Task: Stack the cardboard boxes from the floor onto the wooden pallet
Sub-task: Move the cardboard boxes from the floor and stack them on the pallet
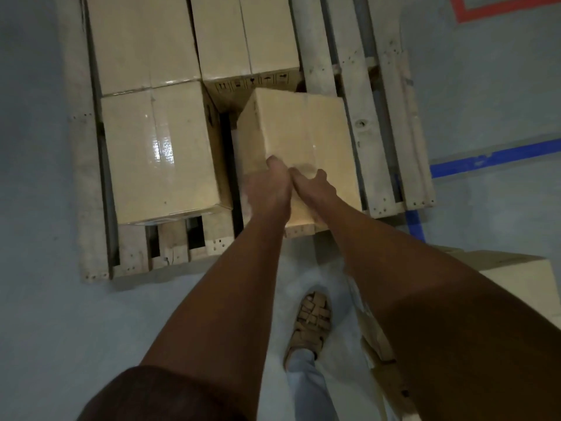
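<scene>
three boxes (164, 150) already sit on the pallet (361, 117). both hands, left (267, 186) and right (315, 186), grasp the near edge of a tilted fourth box (297, 132) landing on it. another box (522, 287) waits on the floor (45, 329).

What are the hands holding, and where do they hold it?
Both hands are on the tilted cardboard box over the wooden pallet, at its near top edge: left hand and right hand side by side, fingers curled over it.
</scene>
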Available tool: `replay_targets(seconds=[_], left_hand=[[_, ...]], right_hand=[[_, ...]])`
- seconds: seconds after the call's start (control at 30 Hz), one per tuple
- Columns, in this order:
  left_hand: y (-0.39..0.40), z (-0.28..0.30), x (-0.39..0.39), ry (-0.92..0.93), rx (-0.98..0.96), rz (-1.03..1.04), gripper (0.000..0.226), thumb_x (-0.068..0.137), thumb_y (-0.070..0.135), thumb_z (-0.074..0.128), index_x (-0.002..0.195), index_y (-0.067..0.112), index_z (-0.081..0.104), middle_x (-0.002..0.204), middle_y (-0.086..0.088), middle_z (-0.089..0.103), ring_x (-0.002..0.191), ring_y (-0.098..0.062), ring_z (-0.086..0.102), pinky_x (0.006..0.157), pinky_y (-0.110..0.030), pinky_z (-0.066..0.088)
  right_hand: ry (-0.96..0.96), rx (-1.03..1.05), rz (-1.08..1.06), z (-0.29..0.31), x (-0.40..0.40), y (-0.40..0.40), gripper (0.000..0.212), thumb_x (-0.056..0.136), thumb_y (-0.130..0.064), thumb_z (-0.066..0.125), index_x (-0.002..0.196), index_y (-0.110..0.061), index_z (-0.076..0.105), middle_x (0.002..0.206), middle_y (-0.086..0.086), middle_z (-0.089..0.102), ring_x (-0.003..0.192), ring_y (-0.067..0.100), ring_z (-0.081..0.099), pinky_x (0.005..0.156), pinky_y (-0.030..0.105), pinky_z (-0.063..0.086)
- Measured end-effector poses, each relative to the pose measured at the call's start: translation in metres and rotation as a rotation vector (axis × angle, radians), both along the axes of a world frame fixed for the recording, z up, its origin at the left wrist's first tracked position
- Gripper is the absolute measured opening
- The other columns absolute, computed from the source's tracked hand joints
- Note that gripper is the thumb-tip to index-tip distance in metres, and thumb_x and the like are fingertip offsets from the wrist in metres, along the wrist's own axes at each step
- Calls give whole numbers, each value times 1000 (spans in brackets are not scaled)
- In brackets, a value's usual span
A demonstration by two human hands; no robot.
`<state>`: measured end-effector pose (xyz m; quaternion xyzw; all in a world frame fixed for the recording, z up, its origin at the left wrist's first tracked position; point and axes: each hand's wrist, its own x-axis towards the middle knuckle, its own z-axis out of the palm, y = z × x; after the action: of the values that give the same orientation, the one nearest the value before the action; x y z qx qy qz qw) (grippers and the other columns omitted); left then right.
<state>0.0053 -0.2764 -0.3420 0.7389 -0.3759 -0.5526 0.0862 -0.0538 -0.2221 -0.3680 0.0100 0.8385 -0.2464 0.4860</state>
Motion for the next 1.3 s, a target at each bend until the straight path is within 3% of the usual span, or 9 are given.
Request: replay_targets(seconds=[0.3,0.47,0.6,0.67,0.83,0.9,1.03,1.17,1.3], left_hand=[[24,12,-39,5,-202,-306,33,102,42,47,99,15,67,99,-4,70,88,-24,68,84,-44,60],[30,-24,-14,-25,-185,-627,64,75,36,46,137,23,52,130,-7,60,114,-35,63,89,-53,58],[36,-35,-3,61,-161,-890,80,93,12,51,161,38,18,165,-7,23,146,-37,33,108,-58,47],[36,-40,-1,68,-166,-859,80,96,2,51,159,42,24,168,-4,13,151,-36,22,112,-58,43],[32,-42,-6,38,-201,-846,71,97,1,52,155,40,37,168,-4,13,153,-35,17,113,-60,41],[28,-45,-7,14,-220,-839,68,97,3,54,153,38,41,167,-4,16,152,-35,19,112,-61,41],[24,-40,-10,-96,-260,-844,57,97,11,56,150,30,47,164,-6,22,147,-36,29,111,-61,42],[14,-43,-4,-125,-225,-833,34,90,24,54,122,15,64,143,-11,48,123,-38,54,100,-56,52],[10,-44,9,103,13,-491,27,100,33,50,107,13,67,115,-9,70,97,-27,68,89,-44,58]], right_hand=[[343,-29,37,9,-39,30,59,98,-56,47,146,-23,39,140,12,52,123,35,54,92,40,42],[480,-16,-136,14,-54,43,39,100,-34,45,138,-26,46,123,9,61,109,32,61,93,55,50],[426,-50,-198,13,-74,63,31,90,-24,54,121,-21,53,99,4,65,82,21,64,73,44,58],[451,-44,-168,13,-81,73,10,102,-16,47,109,-20,53,84,-4,59,70,11,59,62,29,53],[454,-43,-209,9,-84,81,25,108,-22,35,91,-25,53,76,-7,59,66,9,63,63,31,59],[472,-39,-188,11,-81,80,18,108,-21,38,100,-21,54,75,-10,54,64,4,56,62,25,53],[479,-33,-199,16,-67,66,22,102,-17,48,121,-14,59,94,-1,63,88,20,67,82,40,58],[559,8,-119,17,-56,59,26,103,-22,43,118,-14,62,110,10,68,101,28,65,85,42,54],[489,-65,-98,10,-47,53,26,94,-17,55,116,-18,69,111,8,71,102,28,66,88,40,55]])
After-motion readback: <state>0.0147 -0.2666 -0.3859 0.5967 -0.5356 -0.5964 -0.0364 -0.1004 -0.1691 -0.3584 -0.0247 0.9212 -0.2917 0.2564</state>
